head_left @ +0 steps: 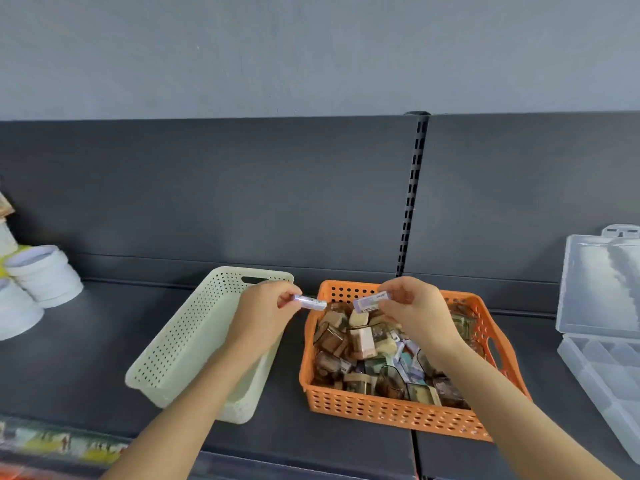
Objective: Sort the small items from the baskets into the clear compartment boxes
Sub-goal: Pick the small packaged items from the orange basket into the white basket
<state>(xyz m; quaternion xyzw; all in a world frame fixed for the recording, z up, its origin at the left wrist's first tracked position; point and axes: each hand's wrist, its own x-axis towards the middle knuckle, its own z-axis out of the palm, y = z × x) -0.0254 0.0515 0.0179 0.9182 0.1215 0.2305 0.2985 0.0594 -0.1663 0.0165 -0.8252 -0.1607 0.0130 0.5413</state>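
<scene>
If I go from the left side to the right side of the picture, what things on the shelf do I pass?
White round tubs → pale green basket → orange basket → clear compartment box. I skip the left hand, the right hand and the purple packets they pinch: they overlap the baskets.

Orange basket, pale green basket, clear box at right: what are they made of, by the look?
Orange basket: moulded plastic, semi-matt; uniform colour, regular rows of holes. Pale green basket: likely the same plastic, matt; perforated walls, moulded handle slot. Clear box: transparent hard plastic, glossy; see-through lid with glare, moulded dividers.
</scene>
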